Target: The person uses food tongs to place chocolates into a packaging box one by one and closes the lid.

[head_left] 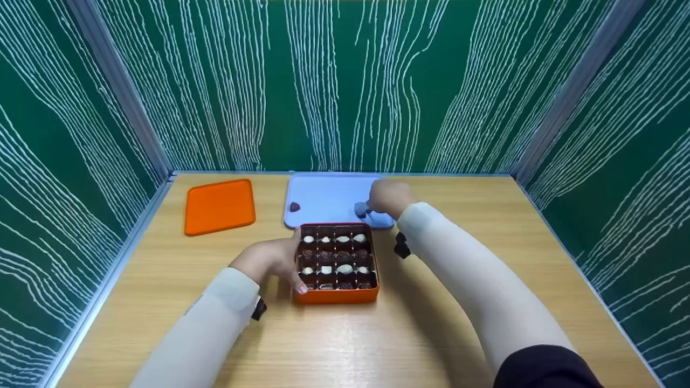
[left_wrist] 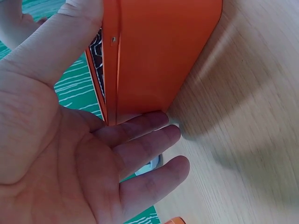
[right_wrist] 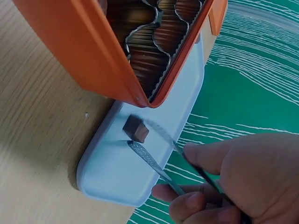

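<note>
The left hand (head_left: 275, 258) rests against the left side of an orange box (head_left: 337, 297), thumb at its near corner. In the left wrist view its fingers (left_wrist: 149, 149) lie nearly straight along the box wall. Dark and white chocolates (head_left: 344, 269) fill the box's rows of compartments. Beyond the box, the right hand (head_left: 389, 196) holds small metal tongs (right_wrist: 156, 167) over a pale blue tray (head_left: 329, 188). The tong tips stand on either side of a brown chocolate (right_wrist: 135, 129); I cannot tell whether they pinch it. Another dark chocolate (head_left: 294, 207) lies at the tray's left.
An orange lid-like tray (head_left: 220, 207) lies at the back left of the wooden table (head_left: 345, 350). Green walls (head_left: 345, 86) with white wavy lines close in the back and both sides. The box stands right in front of the blue tray.
</note>
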`<state>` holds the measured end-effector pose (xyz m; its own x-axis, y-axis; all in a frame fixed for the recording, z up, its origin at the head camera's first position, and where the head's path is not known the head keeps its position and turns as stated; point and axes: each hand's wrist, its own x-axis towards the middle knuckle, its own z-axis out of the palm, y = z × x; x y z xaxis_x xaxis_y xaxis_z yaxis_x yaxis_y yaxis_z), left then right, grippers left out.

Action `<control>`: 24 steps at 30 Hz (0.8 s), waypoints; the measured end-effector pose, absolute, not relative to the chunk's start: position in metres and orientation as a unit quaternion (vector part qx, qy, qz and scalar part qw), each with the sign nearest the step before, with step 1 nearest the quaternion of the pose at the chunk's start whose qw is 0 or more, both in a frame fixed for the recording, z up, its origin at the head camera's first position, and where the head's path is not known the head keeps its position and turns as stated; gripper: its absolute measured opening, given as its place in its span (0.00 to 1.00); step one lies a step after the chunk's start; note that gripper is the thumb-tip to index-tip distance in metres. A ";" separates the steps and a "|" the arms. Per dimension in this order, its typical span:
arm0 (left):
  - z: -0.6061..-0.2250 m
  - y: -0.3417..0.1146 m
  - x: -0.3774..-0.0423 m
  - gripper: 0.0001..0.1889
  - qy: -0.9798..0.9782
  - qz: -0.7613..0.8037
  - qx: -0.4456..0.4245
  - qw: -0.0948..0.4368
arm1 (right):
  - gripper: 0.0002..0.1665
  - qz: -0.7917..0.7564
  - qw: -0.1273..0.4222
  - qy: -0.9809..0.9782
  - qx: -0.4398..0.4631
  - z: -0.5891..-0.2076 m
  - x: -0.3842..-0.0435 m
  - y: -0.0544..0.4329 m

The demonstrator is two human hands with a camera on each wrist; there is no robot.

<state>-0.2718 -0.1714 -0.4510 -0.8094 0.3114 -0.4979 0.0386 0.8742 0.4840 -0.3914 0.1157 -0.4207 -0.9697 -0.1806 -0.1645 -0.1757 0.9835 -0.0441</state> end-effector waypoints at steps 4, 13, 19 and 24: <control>-0.451 -0.171 -0.272 0.91 0.920 0.239 0.094 0.297 | 0.16 0.028 0.093 0.989 -0.108 -0.417 -0.392 0.117; -0.451 -0.173 -0.271 0.91 0.922 0.236 0.093 0.292 | 0.23 0.106 0.095 0.981 -0.133 -0.415 -0.392 0.121; -0.450 -0.173 -0.271 0.92 0.921 0.238 0.090 0.296 | 0.28 0.109 0.081 0.979 -0.154 -0.408 -0.389 0.123; -0.451 -0.175 -0.271 0.92 0.920 0.240 0.089 0.297 | 0.24 0.111 0.053 0.976 -0.181 -0.393 -0.377 0.121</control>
<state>-0.2709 -0.1746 -0.4509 -0.8078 0.3063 -0.5036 0.0214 0.8691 0.4942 -0.3766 0.1212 -0.3929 -0.9286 -0.3424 -0.1431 -0.3658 0.9095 0.1973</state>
